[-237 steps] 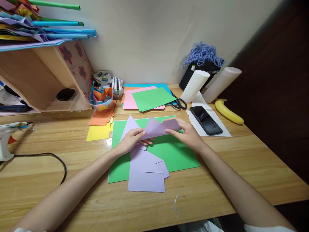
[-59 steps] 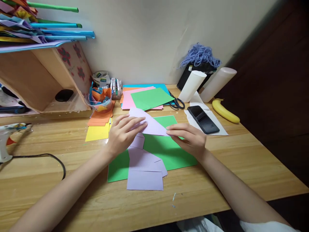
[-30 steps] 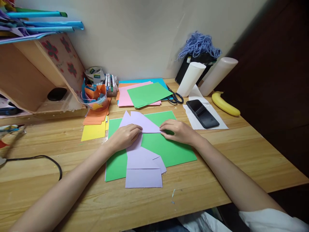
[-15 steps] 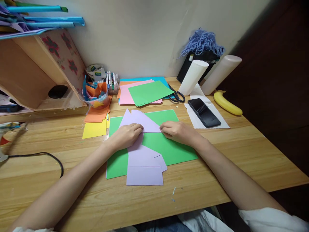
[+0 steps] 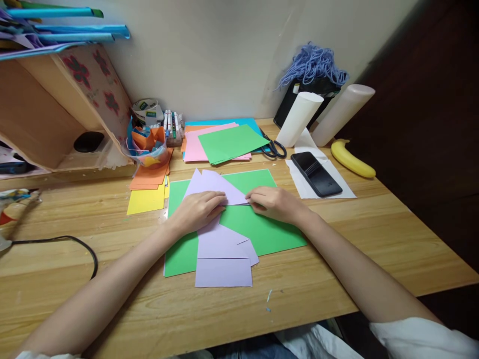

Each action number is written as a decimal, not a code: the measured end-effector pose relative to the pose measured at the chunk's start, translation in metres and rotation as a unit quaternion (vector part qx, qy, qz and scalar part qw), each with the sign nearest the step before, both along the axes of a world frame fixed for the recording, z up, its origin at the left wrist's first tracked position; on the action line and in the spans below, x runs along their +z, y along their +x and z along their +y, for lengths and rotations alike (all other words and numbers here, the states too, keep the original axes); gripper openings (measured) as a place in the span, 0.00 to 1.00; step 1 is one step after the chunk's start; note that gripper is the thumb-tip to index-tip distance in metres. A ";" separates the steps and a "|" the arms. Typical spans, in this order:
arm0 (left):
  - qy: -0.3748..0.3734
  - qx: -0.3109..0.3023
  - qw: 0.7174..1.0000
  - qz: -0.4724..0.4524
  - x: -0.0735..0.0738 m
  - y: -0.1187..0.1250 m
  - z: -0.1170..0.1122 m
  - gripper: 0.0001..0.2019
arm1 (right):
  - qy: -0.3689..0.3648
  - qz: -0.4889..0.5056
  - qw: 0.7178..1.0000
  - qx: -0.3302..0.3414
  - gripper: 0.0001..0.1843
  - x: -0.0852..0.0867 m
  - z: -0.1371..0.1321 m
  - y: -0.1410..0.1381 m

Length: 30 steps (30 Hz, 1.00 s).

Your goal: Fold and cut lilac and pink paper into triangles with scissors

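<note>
A folded sheet of light purple paper [image 5: 215, 182] lies over a green sheet [image 5: 269, 229] on the desk. My left hand [image 5: 200, 209] rests on its lower edge, fingers together on top and the thumb just below. At the sheet's right corner, my right hand [image 5: 271, 202] pinches the paper between thumb and fingertips. Closer to me are more purple pieces: a cut piece [image 5: 220, 242] with a small slit, and a rectangular strip [image 5: 224, 273] that reaches past the green sheet. Part of the purple paper is hidden under my left hand.
Behind the green sheet lie stacked coloured papers [image 5: 234, 142] and black-handled scissors [image 5: 276, 149]. To the right are a phone [image 5: 316, 174], a banana [image 5: 352, 158] and a white roll [image 5: 299, 119]. On the left stand a tub of scraps [image 5: 149, 154], markers [image 5: 172, 124] and a cardboard box [image 5: 93, 94].
My left fingers have shifted slightly right along the fold, and the thumb now shows below them. My right hand has edged a little left at the paper's corner.
</note>
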<state>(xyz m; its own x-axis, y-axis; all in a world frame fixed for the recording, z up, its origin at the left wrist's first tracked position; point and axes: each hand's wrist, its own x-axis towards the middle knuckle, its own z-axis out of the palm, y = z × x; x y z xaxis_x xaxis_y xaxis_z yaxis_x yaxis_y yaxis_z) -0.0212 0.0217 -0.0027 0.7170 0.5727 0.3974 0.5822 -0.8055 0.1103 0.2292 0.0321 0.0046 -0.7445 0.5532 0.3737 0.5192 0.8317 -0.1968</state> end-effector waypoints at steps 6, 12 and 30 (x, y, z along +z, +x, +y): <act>0.060 -0.011 0.998 -0.023 -0.005 -0.001 0.001 0.10 | -0.080 0.091 0.993 -0.014 0.06 0.001 0.000 0.001; 0.133 0.016 0.990 -0.046 -0.002 -0.005 -0.002 0.10 | -0.121 0.163 0.979 -0.005 0.06 0.002 -0.004 -0.003; 0.126 0.002 0.986 -0.109 0.001 -0.008 -0.006 0.13 | 0.006 0.166 0.985 -0.043 0.09 0.002 -0.007 -0.002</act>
